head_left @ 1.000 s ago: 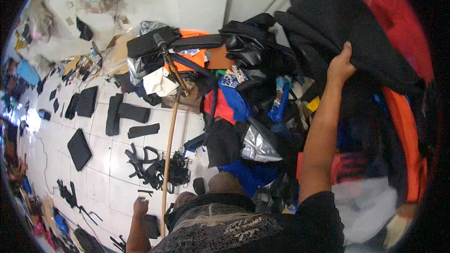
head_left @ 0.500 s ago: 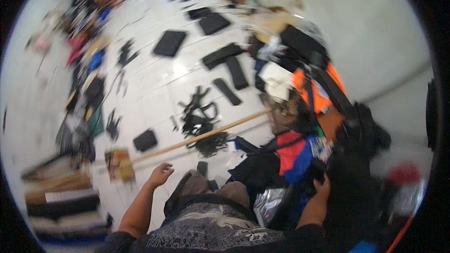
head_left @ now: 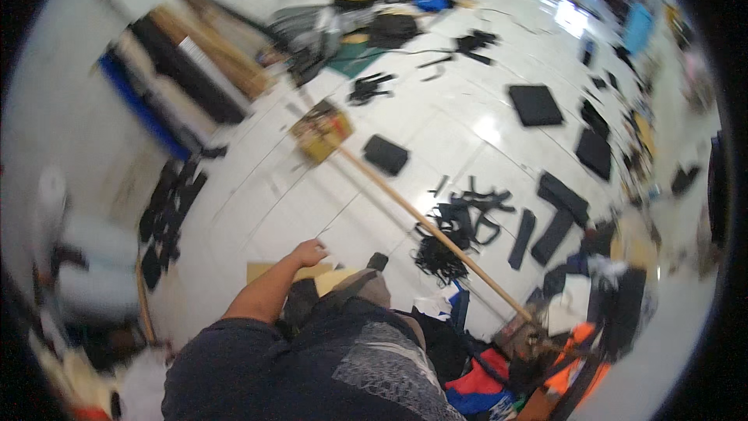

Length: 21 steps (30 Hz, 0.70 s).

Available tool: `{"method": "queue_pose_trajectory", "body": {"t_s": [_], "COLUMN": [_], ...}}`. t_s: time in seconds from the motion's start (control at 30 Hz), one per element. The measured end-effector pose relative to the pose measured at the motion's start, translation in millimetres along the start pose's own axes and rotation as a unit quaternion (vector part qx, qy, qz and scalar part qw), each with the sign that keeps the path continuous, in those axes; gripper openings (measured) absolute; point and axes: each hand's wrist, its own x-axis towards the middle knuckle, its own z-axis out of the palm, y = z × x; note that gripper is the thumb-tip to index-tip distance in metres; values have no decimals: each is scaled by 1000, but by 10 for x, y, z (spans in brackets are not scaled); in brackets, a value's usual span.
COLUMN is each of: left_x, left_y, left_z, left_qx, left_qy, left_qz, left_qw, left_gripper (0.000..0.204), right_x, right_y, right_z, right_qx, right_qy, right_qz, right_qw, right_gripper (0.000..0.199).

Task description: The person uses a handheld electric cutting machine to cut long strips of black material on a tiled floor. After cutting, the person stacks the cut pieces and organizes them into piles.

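White tiled floor (head_left: 257, 210), crossed by a wooden pole (head_left: 421, 220) slanting well ahead and rightward of the left grip (head_left: 312, 252). Yellow sheet (head_left: 255, 271): beside the left forearm (head_left: 273, 284), just behind the grip. Black pad (head_left: 386, 154): farther ahead, near the pole. Left grip: loosely curled, unladen. Right grip: outside view, state indeterminable.

Flat tan piece (head_left: 258, 270), straight upper edge, lying on white tiled floor (head_left: 234, 238), partly hidden behind left forearm (head_left: 266, 293).
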Motion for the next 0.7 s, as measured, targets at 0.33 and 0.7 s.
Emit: {"method": "queue_pose_trajectory", "body": {"t_s": [0.33, 0.7], "left_x": [20, 238], "left_y": [-1085, -3135], "left_z": [302, -844], "left_qx": [-121, -230], "left_qy": [-46, 103], "left_qz": [-47, -182], "left_qw": [990, 950], "left_gripper": [47, 39], "right_x": [-639, -1293], "right_y": [-842, -724], "right_z": [1966, 2865], "right_qx": [-198, -247], "right_qy": [-145, -81], "right_qz": [-62, -4], "right_qw": [968, 966], "right_gripper": [60, 54]}}
